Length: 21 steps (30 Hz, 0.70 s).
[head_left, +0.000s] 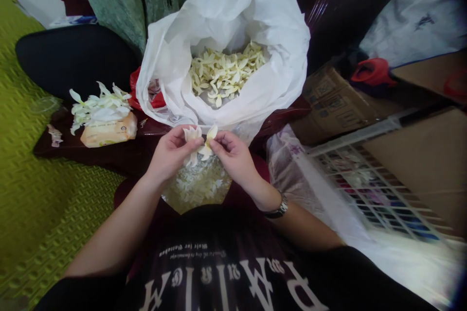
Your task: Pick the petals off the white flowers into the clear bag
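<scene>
Left hand (171, 153) and right hand (233, 153) pinched close together on a pale flower (197, 142), over the near edge of the dark wooden counter (109, 155). Just ahead, an open white plastic bag (233, 34) of cream petals (226, 73); toward the counter's left end, loose petals (100, 107) on a tan packet (109, 131); beyond that edge, green matting (47, 194).

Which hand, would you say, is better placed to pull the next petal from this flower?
Probably the right hand: its fingers are at the pale petal, while the left hand cradles the flower.
</scene>
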Each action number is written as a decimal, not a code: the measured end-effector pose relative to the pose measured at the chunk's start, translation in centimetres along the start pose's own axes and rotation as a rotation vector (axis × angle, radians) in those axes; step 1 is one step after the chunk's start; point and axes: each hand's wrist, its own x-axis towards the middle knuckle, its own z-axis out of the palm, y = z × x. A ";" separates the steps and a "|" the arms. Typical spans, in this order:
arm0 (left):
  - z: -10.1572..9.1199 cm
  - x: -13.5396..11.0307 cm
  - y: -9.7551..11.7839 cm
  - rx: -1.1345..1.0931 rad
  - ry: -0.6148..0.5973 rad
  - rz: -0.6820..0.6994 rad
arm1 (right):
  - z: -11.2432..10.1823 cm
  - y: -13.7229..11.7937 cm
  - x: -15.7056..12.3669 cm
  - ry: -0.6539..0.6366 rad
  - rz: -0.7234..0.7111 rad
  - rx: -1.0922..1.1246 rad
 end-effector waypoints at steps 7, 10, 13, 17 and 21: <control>0.4 0.2 0.0 0.070 -0.119 -0.100 | -0.1 -0.3 -0.3 -0.054 -0.142 -0.258; 0.6 0.2 0.0 0.088 -0.133 -0.084 | -0.2 -0.2 -0.3 -0.060 -0.140 -0.276; 0.9 0.1 0.1 0.146 -0.089 -0.013 | -0.2 0.0 -0.3 -0.063 -0.123 -0.251; 1.3 -0.1 0.2 0.278 -0.031 0.113 | -0.2 0.1 -0.3 -0.057 -0.100 -0.232; 1.4 -0.1 0.1 0.350 0.036 0.234 | 0.0 0.2 -0.3 -0.060 -0.073 -0.199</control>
